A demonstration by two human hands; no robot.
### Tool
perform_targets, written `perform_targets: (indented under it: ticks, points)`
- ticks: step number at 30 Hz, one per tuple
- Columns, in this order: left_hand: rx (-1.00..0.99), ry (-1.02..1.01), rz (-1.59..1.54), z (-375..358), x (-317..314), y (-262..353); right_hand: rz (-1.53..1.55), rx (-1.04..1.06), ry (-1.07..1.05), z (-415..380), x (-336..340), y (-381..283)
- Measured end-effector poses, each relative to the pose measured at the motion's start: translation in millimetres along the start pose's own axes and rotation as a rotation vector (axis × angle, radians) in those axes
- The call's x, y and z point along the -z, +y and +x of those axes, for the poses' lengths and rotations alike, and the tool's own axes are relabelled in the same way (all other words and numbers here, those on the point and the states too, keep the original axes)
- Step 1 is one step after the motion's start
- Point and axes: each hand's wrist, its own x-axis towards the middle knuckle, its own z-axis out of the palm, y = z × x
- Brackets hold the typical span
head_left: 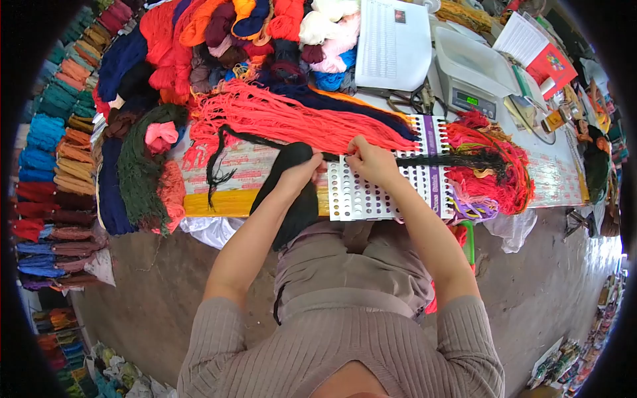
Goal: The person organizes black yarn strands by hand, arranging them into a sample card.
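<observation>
My left hand [302, 176] is closed on a skein of black yarn [292, 212], which hangs over the table's front edge. Fingers pinched together, my right hand [373, 164] is over a white card with rows of holes [342, 199]; black yarn seems to be between its fingertips, though they partly hide it. To the right, a bundle of black strands [451, 160] runs across the cards to a heap of red and mixed threads [497, 166]. Behind both hands lie long coral-pink strands [285, 116]. A purple-and-white card [434, 186] sits beside the white one.
Piled skeins of several colours [219, 33] cover the back left. A paper sheet [393, 46], scissors [421, 99] and a digital scale [472, 86] with a plastic tray stand at the back right. Dark green yarn [142, 162] drapes off the left end.
</observation>
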Motion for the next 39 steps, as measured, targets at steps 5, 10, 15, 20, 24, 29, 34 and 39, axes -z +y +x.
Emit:
perform_targets:
  ticks: [5,10,15,20,24,29,34,39]
  points:
    - [0.152,0.073,-0.097,1.6,-13.7,9.7,-0.036,0.013,0.037,-0.5,-2.9,-1.1]
    - [0.12,0.008,-0.055,3.0,-5.9,15.7,-0.101,0.028,0.104,-4.0,-11.2,-5.6]
    - [0.05,-0.272,-0.836,-21.0,39.3,53.4,-0.16,0.02,0.179,-8.5,-16.3,-7.3]
    - [0.186,-0.329,-0.548,-14.3,9.4,48.8,0.058,0.1,0.309,-15.3,-17.5,-3.4]
    - [0.038,-0.296,0.065,-11.7,-35.6,30.1,0.049,0.211,0.413,-15.2,-19.4,-3.9]
    - [-0.206,0.126,0.291,-34.8,-30.3,63.4,-0.266,0.312,0.333,-13.1,-23.6,-5.7]
    - [-0.115,-0.054,-0.665,-62.2,7.8,76.2,-0.25,0.327,0.335,-12.4,-21.1,-10.6]
    - [-0.521,0.647,-0.398,-88.9,64.7,99.8,-0.194,0.298,0.329,-13.0,-24.7,-6.1]
